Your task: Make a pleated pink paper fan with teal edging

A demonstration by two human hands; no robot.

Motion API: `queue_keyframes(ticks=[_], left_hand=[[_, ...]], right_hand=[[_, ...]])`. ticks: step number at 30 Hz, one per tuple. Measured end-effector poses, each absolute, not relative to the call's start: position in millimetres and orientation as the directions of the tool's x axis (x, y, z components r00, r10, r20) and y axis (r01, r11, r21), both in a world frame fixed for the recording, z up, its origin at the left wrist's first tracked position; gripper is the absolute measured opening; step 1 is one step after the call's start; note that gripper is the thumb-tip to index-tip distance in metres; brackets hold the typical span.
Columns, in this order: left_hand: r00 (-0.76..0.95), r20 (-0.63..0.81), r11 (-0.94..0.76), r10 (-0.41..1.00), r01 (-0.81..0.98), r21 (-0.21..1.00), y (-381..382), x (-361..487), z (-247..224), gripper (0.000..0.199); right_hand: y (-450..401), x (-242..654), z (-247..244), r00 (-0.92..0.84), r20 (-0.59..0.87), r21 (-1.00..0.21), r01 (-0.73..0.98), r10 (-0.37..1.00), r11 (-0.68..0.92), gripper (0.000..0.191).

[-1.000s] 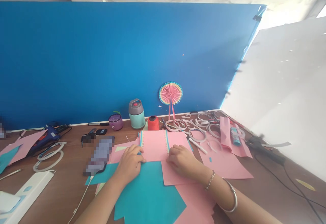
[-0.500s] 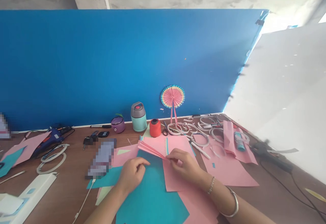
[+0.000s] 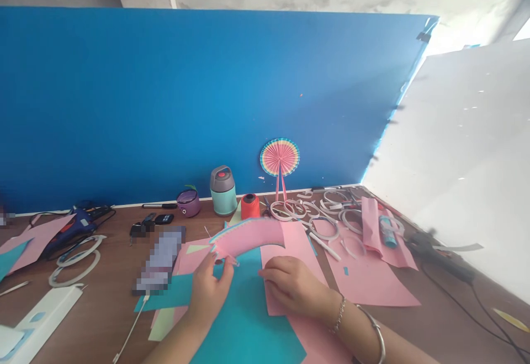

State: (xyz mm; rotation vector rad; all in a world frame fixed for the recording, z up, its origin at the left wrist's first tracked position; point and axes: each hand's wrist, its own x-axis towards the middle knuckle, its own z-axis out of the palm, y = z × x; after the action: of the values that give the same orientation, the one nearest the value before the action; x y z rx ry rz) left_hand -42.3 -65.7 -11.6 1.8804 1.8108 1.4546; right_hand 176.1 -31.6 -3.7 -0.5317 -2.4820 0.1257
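Note:
Pink paper strip [image 3: 252, 236] with a blue edge arches up over the sheets, its left end folded and pinched in my left hand [image 3: 211, 284]. My right hand [image 3: 292, 286] hovers over pink paper [image 3: 298, 239], fingers curled together and apart from the strip; whether anything is between them is hidden. Beneath both hands lies a large teal sheet [image 3: 248, 320]. A round pleated fan [image 3: 280, 157] in pink, yellow and blue stands against the blue panel, on two pink sticks.
Behind the papers stand a mint flask [image 3: 224, 195], a purple pot [image 3: 189, 202] and red thread [image 3: 250, 207]. White tape rings [image 3: 325, 227] and a white pen [image 3: 325, 242] lie right. A phone [image 3: 160, 259], glue gun [image 3: 70, 228] and power strip [image 3: 45, 320] are left.
My left hand has taken hold of the strip's left end. My right hand has let go of the folded strip, which has sprung out into an arch. The view has shifted slightly.

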Motion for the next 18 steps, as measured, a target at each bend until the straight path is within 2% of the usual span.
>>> queue_keyframes(ticks=[3, 5, 7, 10, 13, 18], left_hand=[[-0.09, 0.727, -0.406, 0.681, 0.78, 0.477, -66.5, -50.9, -8.0, 0.018], [0.011, 0.791, -0.447, 0.612, 0.83, 0.335, -68.5, -53.6, -3.6, 0.028], [0.086, 0.817, -0.441, 0.57, 0.871, 0.217, -71.0, -52.8, -0.1, 0.036], [0.219, 0.787, -0.461, 0.577, 0.883, 0.092, -73.0, -46.1, -0.6, 0.042], [0.359, 0.663, -0.524, 0.657, 0.849, 0.06, -70.5, -38.9, -7.2, 0.041], [0.431, 0.429, -0.549, 0.794, 0.812, 0.2, -63.5, -37.9, -19.8, 0.033]], right_hand=[[-36.5, 182.2, -2.3, -0.592, 0.723, -0.151, 0.366, 0.355, 0.918, 0.033], [-40.8, 183.5, -0.1, -0.499, 0.804, -0.115, 0.404, 0.324, 0.907, 0.034], [-43.9, 181.8, 2.6, -0.459, 0.823, -0.093, 0.473, 0.335, 0.876, 0.037], [-42.1, 176.8, 4.7, -0.504, 0.741, -0.08, 0.589, 0.443, 0.804, 0.035], [-33.4, 174.6, 1.7, -0.59, 0.615, -0.071, 0.62, 0.524, 0.781, 0.015], [-21.9, 175.8, -10.4, -0.735, 0.423, -0.07, 0.556, 0.53, 0.828, 0.012]])
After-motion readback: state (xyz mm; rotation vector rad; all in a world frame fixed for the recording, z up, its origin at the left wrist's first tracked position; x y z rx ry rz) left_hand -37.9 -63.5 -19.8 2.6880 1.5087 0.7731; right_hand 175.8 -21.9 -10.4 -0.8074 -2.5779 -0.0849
